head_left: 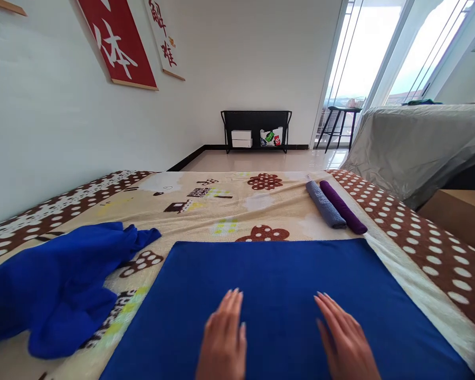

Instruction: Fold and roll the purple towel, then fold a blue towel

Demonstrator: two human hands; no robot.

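Note:
A dark blue towel (pixel 279 285) lies spread flat before me, its far edge straight and its near part running out of view. Over its near left portion is my left hand (pixel 225 335), fingers stretched forward, holding nothing. My right hand (pixel 342 335) is over the near right portion, also with extended fingers and nothing in it. I cannot tell whether either hand touches the cloth. Left of the spread towel, a second blue cloth (pixel 63 285) lies crumpled. Beyond its far right corner, a grey-blue rolled towel (pixel 325 205) and a purple rolled towel (pixel 342 207) rest side by side.
Beneath everything is a patterned cream blanket (pixel 237 206) with brown dotted borders. A cardboard box (pixel 459 214) and a plastic-covered piece of furniture (pixel 427 137) stand at the right. A black rack (pixel 256 122) is against the far wall, with a stool (pixel 340 121) near the window.

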